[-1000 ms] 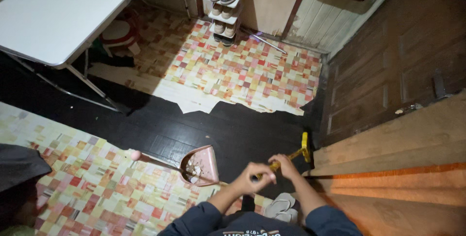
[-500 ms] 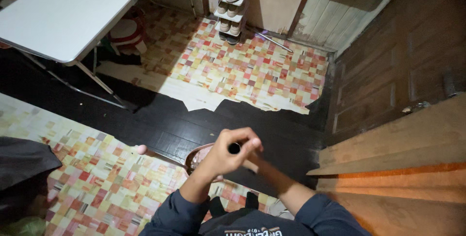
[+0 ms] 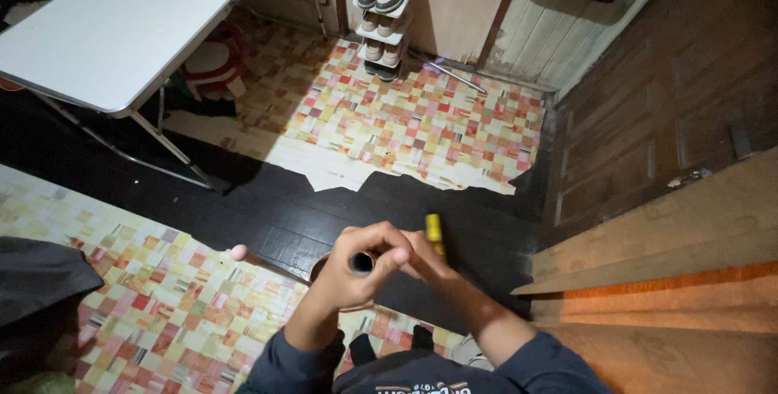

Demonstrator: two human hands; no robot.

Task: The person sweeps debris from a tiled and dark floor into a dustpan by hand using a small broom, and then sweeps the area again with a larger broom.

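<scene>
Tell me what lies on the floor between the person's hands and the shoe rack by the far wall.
In the head view, from the hands toward the shoe rack: bare dark floorboards, then torn-edged checkered floor covering. Nothing loose lies on that stretch.

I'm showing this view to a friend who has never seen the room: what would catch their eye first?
First, the left hand and right hand, low and central, gripping a dark stick with a yellow end. Next, the checkered floor covering, torn over dark boards. A white folding table stands upper left.
</scene>
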